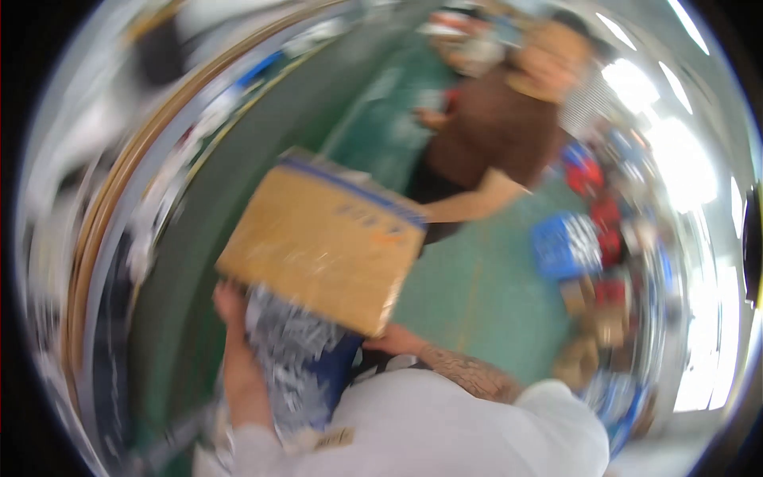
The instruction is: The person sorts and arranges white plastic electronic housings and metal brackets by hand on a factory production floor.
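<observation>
A brown cardboard box [326, 238] with blue tape along its far edge is tilted in front of me, blurred by motion. At its near left corner my left hand [230, 300] grips it from the side, fingers partly hidden. My right hand [395, 340] is closed at the near right corner, its fingertips out of sight under the box. Below the box, between my forearms, lies a heap of grey plastic-wrapped goods [290, 342] with a dark blue piece [334, 370] beside it.
Across the box stands a person in a brown shirt [501, 131], one arm reaching to its far right corner. A long bench or belt edge [119, 183] curves along the left. On the right, a blue crate [566, 245] and several boxes line the green floor [485, 310].
</observation>
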Action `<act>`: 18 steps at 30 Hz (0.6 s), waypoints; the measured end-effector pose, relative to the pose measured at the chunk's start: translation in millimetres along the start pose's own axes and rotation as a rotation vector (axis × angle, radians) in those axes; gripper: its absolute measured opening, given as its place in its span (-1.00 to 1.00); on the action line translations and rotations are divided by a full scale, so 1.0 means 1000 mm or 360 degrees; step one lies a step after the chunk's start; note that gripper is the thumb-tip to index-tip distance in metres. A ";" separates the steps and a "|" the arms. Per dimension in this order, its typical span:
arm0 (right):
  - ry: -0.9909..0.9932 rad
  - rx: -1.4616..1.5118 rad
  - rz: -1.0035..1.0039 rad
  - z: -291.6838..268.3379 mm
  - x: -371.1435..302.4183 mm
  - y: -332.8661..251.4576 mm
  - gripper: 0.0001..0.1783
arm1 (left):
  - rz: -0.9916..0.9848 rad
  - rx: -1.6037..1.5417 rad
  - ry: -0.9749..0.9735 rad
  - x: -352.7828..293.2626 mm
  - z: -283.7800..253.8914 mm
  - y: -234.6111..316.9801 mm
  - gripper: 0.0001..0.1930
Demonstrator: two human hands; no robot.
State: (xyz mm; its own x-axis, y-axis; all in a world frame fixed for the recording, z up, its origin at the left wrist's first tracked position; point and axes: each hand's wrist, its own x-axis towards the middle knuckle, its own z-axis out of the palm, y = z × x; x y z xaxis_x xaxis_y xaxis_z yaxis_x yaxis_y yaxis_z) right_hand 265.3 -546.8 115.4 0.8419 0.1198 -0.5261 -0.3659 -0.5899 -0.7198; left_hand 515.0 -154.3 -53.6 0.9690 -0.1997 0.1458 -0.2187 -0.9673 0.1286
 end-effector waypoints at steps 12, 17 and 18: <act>0.0133 -0.0191 0.0097 0.015 0.019 0.029 -0.21 | -0.0894 -0.2489 0.0369 -0.004 -0.011 0.099 -0.45; 0.0153 -0.0168 0.0044 0.021 0.020 0.034 -0.22 | -0.1058 -0.1419 0.0329 -0.016 -0.052 0.130 -0.43; 0.0192 -0.0223 0.0046 0.022 0.024 0.039 -0.22 | -0.1084 -0.1157 0.0311 -0.016 -0.061 0.138 -0.42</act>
State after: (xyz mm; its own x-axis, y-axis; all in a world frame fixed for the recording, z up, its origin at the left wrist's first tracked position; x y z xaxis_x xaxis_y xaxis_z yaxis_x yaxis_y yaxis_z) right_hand 262.6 -548.9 64.8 0.8764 0.0099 -0.4814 -0.3385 -0.6984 -0.6306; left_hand 462.0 -274.6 21.7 0.8921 0.4507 -0.0319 0.2931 -0.5234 0.8001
